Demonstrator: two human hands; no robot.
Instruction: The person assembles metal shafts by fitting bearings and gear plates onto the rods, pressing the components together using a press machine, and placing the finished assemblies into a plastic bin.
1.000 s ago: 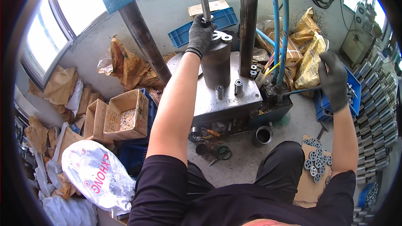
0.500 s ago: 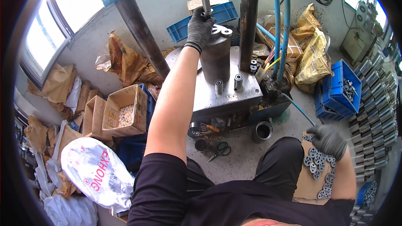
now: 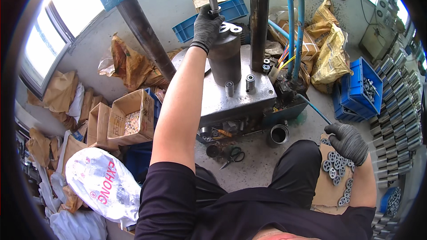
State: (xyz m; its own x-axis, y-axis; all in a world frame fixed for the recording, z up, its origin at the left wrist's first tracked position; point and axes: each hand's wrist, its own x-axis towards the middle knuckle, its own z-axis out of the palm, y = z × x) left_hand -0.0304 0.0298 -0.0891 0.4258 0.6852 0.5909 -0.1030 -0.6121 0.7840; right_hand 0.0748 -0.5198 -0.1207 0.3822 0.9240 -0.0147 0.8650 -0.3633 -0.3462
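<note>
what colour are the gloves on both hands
Dark grey, on the left hand and right hand; seen in the head view.

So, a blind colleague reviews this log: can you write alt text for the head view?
A person's gloved left hand rests on a flat metal part atop a dark steel cylinder on a press table. Their gloved right hand reaches over round metal parts spread on cardboard.

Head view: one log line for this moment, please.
left hand: on flat metal part atop dark cylinder | right hand: over round metal parts on cardboard
</note>
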